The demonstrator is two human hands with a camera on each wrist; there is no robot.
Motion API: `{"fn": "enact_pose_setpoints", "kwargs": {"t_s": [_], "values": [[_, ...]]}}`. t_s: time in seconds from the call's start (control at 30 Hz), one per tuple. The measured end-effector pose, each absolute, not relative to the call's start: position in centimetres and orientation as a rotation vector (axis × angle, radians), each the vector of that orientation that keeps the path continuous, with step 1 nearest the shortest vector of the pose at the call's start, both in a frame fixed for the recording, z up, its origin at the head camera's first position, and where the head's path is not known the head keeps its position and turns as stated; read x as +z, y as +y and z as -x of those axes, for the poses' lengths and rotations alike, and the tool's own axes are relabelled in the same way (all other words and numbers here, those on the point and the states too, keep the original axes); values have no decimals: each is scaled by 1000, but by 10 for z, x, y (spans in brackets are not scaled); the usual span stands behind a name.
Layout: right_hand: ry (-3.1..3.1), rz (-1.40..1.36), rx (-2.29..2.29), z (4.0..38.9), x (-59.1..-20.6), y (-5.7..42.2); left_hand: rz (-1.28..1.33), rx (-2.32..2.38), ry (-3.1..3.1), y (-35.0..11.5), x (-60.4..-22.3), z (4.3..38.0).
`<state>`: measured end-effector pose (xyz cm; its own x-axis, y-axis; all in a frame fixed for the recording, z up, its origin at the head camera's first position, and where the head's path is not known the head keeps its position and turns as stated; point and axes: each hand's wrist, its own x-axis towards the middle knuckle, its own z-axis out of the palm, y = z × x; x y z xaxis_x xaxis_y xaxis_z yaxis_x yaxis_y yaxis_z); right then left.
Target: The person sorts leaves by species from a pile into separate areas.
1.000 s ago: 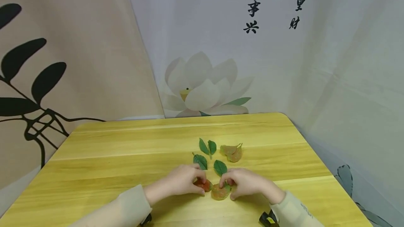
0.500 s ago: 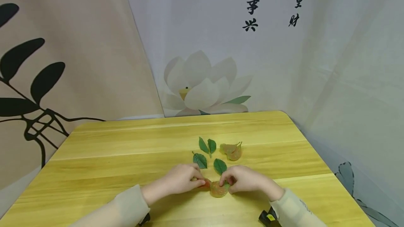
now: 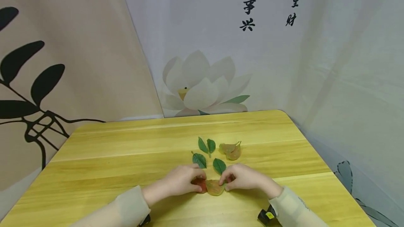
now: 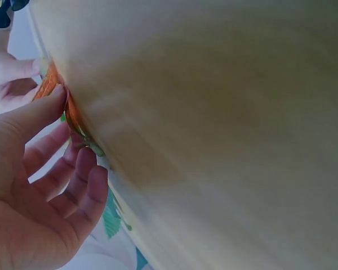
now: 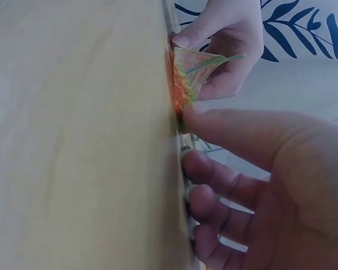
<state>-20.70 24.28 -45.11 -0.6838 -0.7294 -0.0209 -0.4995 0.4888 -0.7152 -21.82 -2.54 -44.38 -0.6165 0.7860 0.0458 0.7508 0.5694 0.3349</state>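
Observation:
Low over the near middle of the table, my left hand [image 3: 184, 181] pinches a red leaf [image 3: 200, 185] by its left side; its lower fingers are loosely curled in the left wrist view. Right beside it lies an orange-and-green leaf [image 3: 214, 187], whose right end my right hand [image 3: 242, 177] pinches between thumb and index finger. The inner edges of both leaves meet, the orange one seeming to lap over the red. In the right wrist view, a leaf with a green stem [image 5: 211, 63] tilts up off the tabletop. Fingers partly cover both leaves.
Beyond the hands lie several green leaves: one on the left [image 3: 199, 160], one on the right [image 3: 219, 165], and a joined pair [image 3: 206, 145] behind. A pair of brownish leaves [image 3: 231, 150] lies farther right on the wooden table [image 3: 126, 150]. A printed curtain [image 3: 268, 62] hangs behind.
The orange-and-green leaf has shifted left with my right hand, up against the red leaf. My left hand has stayed nearly in place. The other leaves have not moved.

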Motion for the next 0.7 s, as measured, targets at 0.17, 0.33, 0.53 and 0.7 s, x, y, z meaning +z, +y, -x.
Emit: {"fn": "enact_pose_setpoints", "kwargs": {"t_s": [0.17, 0.33, 0.53, 0.7], "values": [[2433, 1005, -1053, 207, -453, 243, -1279, 499, 2675, -25, -446, 220], [2439, 1006, -1174, 210, -456, 241, -1223, 546, 2649, -25, -446, 219], [2319, 794, -1472, 215, -458, 243, -1166, 629, 2594, -26, -443, 218], [2216, 480, -1706, 218, -458, 242, -1155, 681, 2559, -26, -443, 218]]}}
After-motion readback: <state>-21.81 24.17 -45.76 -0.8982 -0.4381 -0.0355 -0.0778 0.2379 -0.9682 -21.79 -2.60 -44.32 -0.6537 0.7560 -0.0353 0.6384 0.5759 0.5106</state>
